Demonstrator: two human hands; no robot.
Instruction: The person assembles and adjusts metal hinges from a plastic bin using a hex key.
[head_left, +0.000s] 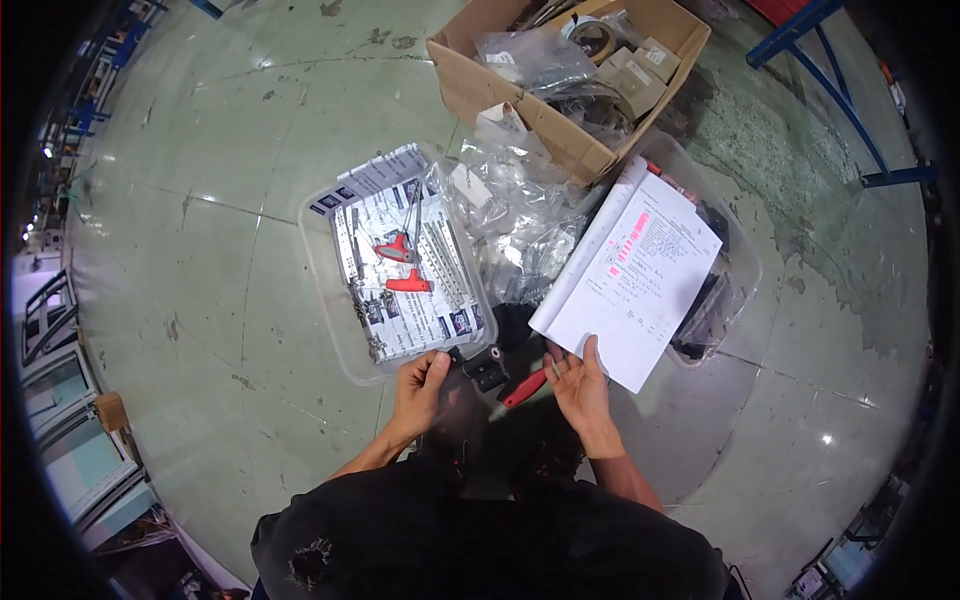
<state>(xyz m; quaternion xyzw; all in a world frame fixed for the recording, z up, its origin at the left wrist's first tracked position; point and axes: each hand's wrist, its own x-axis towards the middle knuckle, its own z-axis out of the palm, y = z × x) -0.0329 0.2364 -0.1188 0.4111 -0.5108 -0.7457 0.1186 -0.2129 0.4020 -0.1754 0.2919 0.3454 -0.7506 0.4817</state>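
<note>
My left hand (pixel 417 397) is closed, thumb against bent fingers, at the edge of a small black fitting (pixel 486 370) with a round, light-centred end. My right hand (pixel 582 392) is turned palm up with its fingers spread. Its thumb overlaps the lower edge of a stack of printed sheets (pixel 640 290) with pink marks. Beside its fingertips lies a red-handled tool (pixel 524 389), slanting; whether the fingers touch it I cannot tell. Left of the sheets stands a clear plastic tub (pixel 330 345) holding two red T-handle keys (pixel 408 285) and perforated metal strips (pixel 445 262).
Clear plastic bags (pixel 520 215) lie heaped between the tub and the sheets. Beneath the sheets, another clear tub (pixel 748 262) holds dark parts. Beyond stands an open cardboard box (pixel 555 130) with tape and small cartons. A blue metal frame (pixel 840 90) rises at the far right.
</note>
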